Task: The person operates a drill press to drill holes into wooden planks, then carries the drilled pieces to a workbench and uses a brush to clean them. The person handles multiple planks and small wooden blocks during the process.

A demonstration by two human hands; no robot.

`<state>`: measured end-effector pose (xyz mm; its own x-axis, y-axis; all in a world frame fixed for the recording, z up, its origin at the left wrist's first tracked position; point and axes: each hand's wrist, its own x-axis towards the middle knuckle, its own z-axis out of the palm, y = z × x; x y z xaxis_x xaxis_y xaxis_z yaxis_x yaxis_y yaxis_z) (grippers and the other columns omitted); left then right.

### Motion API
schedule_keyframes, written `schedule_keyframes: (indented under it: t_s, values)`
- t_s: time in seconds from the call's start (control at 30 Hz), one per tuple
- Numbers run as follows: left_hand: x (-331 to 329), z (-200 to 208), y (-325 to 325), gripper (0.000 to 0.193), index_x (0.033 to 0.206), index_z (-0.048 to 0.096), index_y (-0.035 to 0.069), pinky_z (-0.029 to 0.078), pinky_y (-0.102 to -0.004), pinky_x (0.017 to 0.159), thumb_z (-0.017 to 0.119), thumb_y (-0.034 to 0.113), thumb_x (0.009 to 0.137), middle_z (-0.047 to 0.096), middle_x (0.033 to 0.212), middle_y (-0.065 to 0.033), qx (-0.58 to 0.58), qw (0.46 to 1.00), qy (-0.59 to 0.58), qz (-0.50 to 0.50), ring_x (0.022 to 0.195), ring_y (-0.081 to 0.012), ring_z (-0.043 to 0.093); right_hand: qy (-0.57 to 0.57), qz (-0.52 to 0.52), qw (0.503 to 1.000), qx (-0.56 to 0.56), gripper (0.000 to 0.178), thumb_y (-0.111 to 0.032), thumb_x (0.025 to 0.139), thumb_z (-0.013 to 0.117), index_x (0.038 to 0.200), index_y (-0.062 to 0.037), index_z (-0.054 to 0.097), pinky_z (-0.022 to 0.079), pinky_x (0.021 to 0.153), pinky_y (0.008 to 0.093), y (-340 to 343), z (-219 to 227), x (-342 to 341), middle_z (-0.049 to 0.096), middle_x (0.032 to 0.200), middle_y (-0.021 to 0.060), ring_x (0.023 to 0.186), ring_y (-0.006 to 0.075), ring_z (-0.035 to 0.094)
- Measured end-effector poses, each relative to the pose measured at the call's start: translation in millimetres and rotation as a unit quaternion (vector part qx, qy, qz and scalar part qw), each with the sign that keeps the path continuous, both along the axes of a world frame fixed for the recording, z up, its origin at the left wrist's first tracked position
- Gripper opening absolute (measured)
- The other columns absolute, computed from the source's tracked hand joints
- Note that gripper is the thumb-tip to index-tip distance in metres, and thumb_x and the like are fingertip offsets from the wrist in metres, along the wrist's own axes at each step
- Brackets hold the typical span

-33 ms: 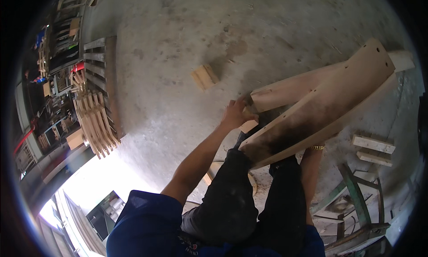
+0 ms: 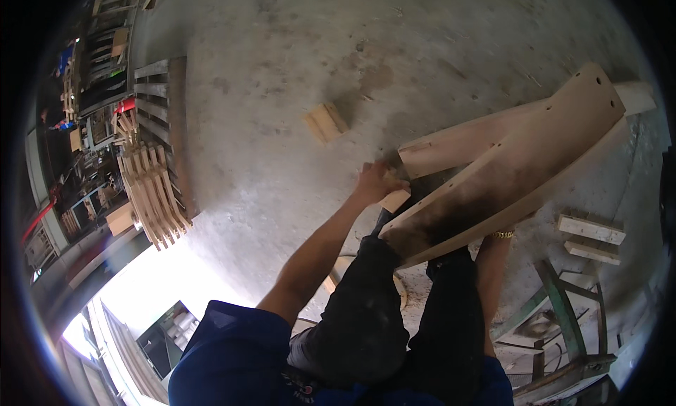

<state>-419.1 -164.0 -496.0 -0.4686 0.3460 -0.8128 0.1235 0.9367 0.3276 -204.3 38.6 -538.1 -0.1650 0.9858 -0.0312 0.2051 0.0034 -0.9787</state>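
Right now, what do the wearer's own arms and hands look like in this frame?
Both arms show short, dark blue sleeves, with the forearms uncovered below. The left hand wears no glove, and no band shows on that wrist. A gold-coloured, linked band circles the right wrist; the right fingers are hidden from view.

No text can be read: the small pale marks [image 2: 301, 390] on the blue shirt [image 2: 232, 350] are too blurred.
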Motion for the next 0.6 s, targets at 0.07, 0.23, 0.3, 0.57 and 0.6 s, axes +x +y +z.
schedule_keyframes:
  t_s: [0.07, 0.23, 0.3, 0.57, 0.6]
  values:
    - [5.1, -5.2, -14.1, 0.094, 0.133, 0.036, 0.012, 0.037, -0.0417, 0.096, 0.082, 0.041, 0.057, 0.047, 0.116, -0.0201, 0.06, 0.998, -0.028, 0.009, 0.115, -0.0332, 0.042, -0.009, 0.001, 1.0, 0.004, 0.06, -0.045, 0.087, 0.046, 0.131, -0.0048, 0.038, 0.035, 0.101, 0.0436, -0.2, -2.1, 0.3, 0.042, 0.132, 0.0142, 0.12, 0.0292, 0.042]
    - [-6.9, 2.4, -24.2, 0.077, 0.125, 0.045, 0.009, 0.036, -0.0418, 0.096, 0.08, 0.032, 0.06, 0.052, 0.109, -0.0158, 0.153, 0.979, -0.123, -0.048, 0.114, -0.032, 0.042, -0.028, 0.002, 1.0, 0.014, 0.059, -0.043, 0.087, 0.047, 0.13, -0.0043, 0.038, 0.035, 0.1, 0.0433, 0.7, -8.6, 2.7, 0.043, 0.131, 0.0147, 0.119, 0.0292, 0.043]
    - [2.6, 3.4, -22.4, 0.077, 0.122, 0.046, 0.009, 0.037, -0.0419, 0.095, 0.082, 0.031, 0.056, 0.052, 0.11, -0.015, 0.128, 0.988, -0.082, -0.039, 0.113, -0.0326, 0.042, -0.035, 0.004, 0.999, 0.019, 0.058, -0.042, 0.087, 0.048, 0.13, -0.0041, 0.038, 0.036, 0.1, 0.0432, 1.0, -10.9, 2.1, 0.043, 0.131, 0.0148, 0.119, 0.0292, 0.043]
    - [-34.3, 4.4, -27.8, 0.061, 0.122, 0.045, 0.007, 0.039, -0.041, 0.092, 0.072, 0.026, 0.071, 0.053, 0.115, -0.0108, 0.294, 0.898, -0.087, 0.316, 0.104, -0.0246, 0.054, -0.067, 0.013, 0.996, 0.059, 0.057, -0.039, 0.087, 0.05, 0.13, -0.0033, 0.038, 0.037, 0.099, 0.0427, 14.2, -18.1, 5.8, 0.044, 0.13, 0.0155, 0.118, 0.0293, 0.044]
    - [-64.9, 14.3, -16.4, 0.057, 0.125, 0.043, 0.006, 0.04, -0.0376, 0.092, 0.068, 0.023, 0.077, 0.053, 0.115, -0.0083, 0.314, 0.871, -0.102, 0.365, 0.104, -0.0202, 0.053, -0.086, 0.006, 0.993, 0.077, 0.057, -0.038, 0.087, 0.05, 0.13, -0.0032, 0.038, 0.037, 0.099, 0.0427, 19.3, -21.9, 13.8, 0.044, 0.13, 0.0156, 0.118, 0.0293, 0.044]
